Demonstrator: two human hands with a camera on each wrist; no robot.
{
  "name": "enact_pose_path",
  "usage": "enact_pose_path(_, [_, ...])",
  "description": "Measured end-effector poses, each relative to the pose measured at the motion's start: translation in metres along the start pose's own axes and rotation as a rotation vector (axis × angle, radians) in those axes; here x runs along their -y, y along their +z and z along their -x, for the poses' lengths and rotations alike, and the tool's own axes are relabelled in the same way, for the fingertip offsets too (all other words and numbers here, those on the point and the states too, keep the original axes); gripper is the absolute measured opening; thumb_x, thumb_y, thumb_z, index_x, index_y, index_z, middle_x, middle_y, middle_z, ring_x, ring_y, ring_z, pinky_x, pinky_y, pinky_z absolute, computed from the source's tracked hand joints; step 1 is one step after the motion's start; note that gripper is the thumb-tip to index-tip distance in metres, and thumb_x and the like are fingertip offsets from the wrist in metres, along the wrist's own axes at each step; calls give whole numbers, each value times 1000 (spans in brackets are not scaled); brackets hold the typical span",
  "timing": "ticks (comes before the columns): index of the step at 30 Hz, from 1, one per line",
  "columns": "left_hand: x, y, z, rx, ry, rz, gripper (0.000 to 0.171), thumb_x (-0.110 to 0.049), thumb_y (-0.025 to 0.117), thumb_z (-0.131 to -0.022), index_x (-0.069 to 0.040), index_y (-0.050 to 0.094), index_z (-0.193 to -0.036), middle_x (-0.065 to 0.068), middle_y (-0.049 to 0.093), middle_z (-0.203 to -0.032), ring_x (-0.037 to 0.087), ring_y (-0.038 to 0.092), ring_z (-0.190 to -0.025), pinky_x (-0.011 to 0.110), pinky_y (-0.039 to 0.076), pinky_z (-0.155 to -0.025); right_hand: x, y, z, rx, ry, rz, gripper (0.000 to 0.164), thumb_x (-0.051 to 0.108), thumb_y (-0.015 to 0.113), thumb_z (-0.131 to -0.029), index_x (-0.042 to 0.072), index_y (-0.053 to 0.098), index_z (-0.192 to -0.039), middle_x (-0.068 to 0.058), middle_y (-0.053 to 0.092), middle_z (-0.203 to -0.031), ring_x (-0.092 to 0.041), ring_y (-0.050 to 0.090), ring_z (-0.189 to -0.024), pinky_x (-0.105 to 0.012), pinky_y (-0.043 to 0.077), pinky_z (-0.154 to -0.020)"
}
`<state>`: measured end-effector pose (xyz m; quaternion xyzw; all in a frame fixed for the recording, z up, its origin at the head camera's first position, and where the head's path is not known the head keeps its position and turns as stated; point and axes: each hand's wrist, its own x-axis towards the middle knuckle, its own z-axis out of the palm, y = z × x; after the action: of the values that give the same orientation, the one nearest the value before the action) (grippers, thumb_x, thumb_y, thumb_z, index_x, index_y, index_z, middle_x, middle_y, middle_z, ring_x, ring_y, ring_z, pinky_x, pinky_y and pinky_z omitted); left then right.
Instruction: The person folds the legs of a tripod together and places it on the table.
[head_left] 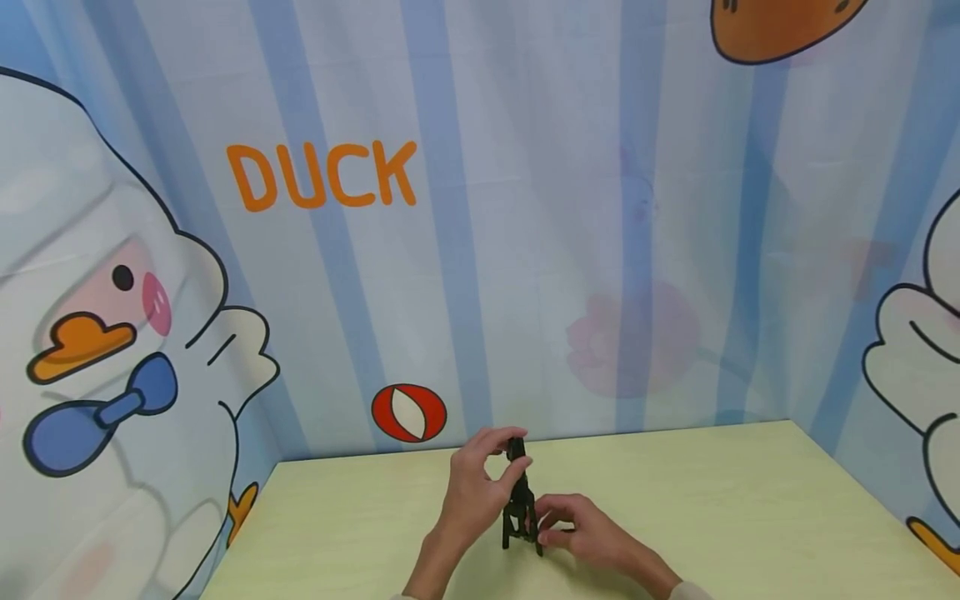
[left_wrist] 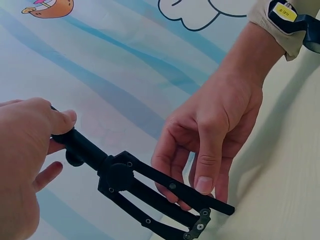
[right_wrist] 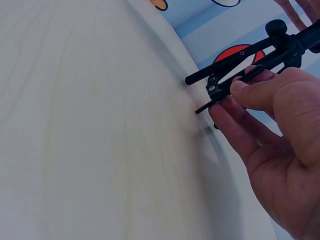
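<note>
A small black tripod [head_left: 519,502] stands upright on the table, its legs partly spread. My left hand [head_left: 474,493] grips its top end between thumb and fingers. Lower down, on the tripod's right side, my right hand [head_left: 592,533] pinches one leg. From the left wrist, the round knob [left_wrist: 120,177] and hinged leg braces [left_wrist: 200,226] show below the column, and the right thumb [left_wrist: 205,175] lies on a leg. In the right wrist view the right fingers [right_wrist: 240,120] curl around a leg [right_wrist: 262,61] near its brace.
The pale yellow table [head_left: 720,500] extends to both sides of the hands. Right behind it hangs a striped blue curtain [head_left: 540,250] printed with ducks and a red ball [head_left: 431,412]. A dark wrist device [left_wrist: 284,10] sits at the right sleeve.
</note>
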<state>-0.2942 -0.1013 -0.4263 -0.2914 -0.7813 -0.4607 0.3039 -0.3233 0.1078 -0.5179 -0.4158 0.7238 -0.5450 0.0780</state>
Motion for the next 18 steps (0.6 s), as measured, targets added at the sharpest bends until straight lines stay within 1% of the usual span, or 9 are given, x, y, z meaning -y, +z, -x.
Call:
enact_pose_path(2, [-1,-1,0,1,7,-2,36,-5,83,-88,-17,74,-120,-1,74,-111,14,70,-96,34,61,-85,0,0,0,0,-23,10,17,-1,69,-97,0,69,-114,-17,71,-106,-25,73,-95,-32,60,-88])
enact_pose_path(4, [-1,-1,0,9,6,16,36,-3,83,-88,-16,74,-120,-1,74,-112,14,71,-94,32,61,-85,1,-1,1,-3,-43,20,16,1,70,-96,1,70,-113,-17,72,-106,-25,73,-94,-34,60,-88])
enact_pose_path(8, [0,-2,0,30,-15,69,38,1,80,-89,-16,73,-121,-3,74,-112,16,72,-93,29,62,-82,1,-2,1,-38,-47,41,14,1,71,-96,4,71,-109,-16,72,-106,-23,72,-93,-35,60,-88])
enact_pose_path(13, [1,-2,1,44,-13,97,40,6,77,-90,-14,72,-124,-1,74,-114,20,73,-94,29,62,-82,1,-4,1,-114,-2,69,11,0,71,-96,3,71,-107,-19,71,-104,-21,71,-93,-34,60,-84])
enact_pose_path(18, [1,-3,1,66,-16,98,40,8,75,-91,-12,71,-125,1,74,-118,20,73,-103,28,61,-85,1,-4,1,-190,82,60,9,2,72,-96,4,69,-105,-14,70,-100,-17,69,-93,-29,60,-79])
